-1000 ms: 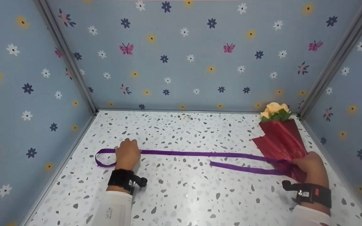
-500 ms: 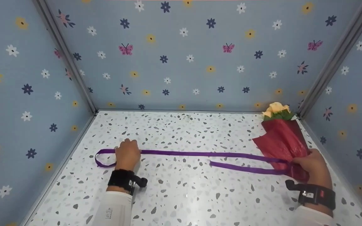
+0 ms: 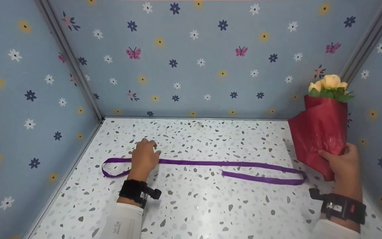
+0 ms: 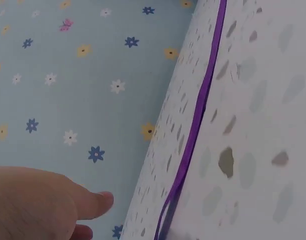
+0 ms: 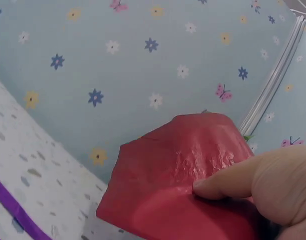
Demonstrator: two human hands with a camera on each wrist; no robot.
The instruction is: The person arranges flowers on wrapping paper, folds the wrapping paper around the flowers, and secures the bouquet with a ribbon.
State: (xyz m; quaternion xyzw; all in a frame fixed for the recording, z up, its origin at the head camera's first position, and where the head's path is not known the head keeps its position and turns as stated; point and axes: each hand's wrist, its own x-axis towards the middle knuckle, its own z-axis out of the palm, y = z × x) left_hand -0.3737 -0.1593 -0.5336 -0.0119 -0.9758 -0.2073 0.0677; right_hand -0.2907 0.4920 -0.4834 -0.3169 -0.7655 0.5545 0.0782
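While the right hand (image 3: 345,166) grips the bouquet (image 3: 322,132) low on its wrapper, thumb pressed on the front, the left hand (image 3: 144,157) holds nothing, fingers loosely bent. Head view: left hand overlaps the ribbon (image 3: 211,163); left wrist view: thumb apart from it.

Writing: faint dark marking (image 3: 117,227) on the left sleeve (image 3: 128,214), characters not legible. Small red patch (image 3: 352,208) on the right wrist strap (image 3: 342,215); no text can be made out on it.

Appearance: bouquet has pale peach blooms (image 3: 331,81), green leaves (image 3: 327,93) and a deep red wrapper with a slight sheen, creased near the thumb, flaring to a pointed corner at its left. Held blooms up, over the right side of the table (image 3: 184,202); cannot tell whether its lower tip touches the surface. Ribbon is purple, narrow, laid crosswise: a loop left of the left hand, a long run rightward, then a turn back to a loose end.

Edges: speckled table meets the flower-print back wall (image 3: 207,79) beyond the hands. Grey corner posts (image 3: 71,59) stand left and right; blooms overlap the right one in head view. Bare speckled surface lies between ribbon and back wall, and also on the near side. Ribbon's right bend sits just beside the wrapper's lower end, with a gap visible.
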